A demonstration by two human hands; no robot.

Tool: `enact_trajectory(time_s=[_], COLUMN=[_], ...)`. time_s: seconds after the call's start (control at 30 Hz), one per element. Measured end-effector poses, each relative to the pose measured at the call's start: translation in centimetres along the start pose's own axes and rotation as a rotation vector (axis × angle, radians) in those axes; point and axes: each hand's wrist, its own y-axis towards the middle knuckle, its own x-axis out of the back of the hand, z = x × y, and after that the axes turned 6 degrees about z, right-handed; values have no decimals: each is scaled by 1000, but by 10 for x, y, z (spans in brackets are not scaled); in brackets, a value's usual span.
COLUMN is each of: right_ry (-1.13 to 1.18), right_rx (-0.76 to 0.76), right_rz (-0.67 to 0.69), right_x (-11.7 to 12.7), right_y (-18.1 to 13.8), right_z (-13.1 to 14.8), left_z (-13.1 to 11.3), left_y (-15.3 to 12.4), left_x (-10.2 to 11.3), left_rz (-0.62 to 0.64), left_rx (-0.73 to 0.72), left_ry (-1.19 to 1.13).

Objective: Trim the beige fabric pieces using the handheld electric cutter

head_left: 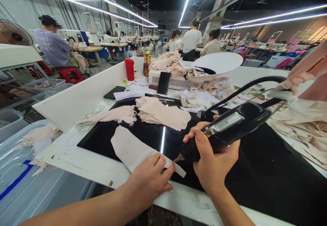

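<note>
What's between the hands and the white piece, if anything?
Only the tool held in the right hand, tip at the piece's narrow end. The left hand touches the piece directly. The pink stack lies apart, beyond it.

The left hand (pixel 150 176) is pressing on a pale piece (pixel 133 147) over a black board (pixel 255 175), while the right hand (pixel 214 163) is gripping a black handheld tool (pixel 235 123). Its metal tip (pixel 179 158) is pointing at the piece (just beside the left fingers (pixel 170 171)). Behind, pinkish fabric pieces (pixel 163 111) are lying stacked.
</note>
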Motion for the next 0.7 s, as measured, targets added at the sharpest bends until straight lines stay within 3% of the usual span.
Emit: enact_trajectory(time_s=[0.2,0.43,0.7], right_ry=[3,-27,32], right_rx=[16,32,8], right_rz=[27,32,27], right_x=[-1,-2,-10], right_y=[0,-1,2], right_z=[-3,-3,-5], left_z=[1,5,5], left_y=[0,-3,-5], left_x=[-3,9,6], left_rz=[-36,8,-64], left_rx=[4,14,22], left_ry=[-33,-63,-86])
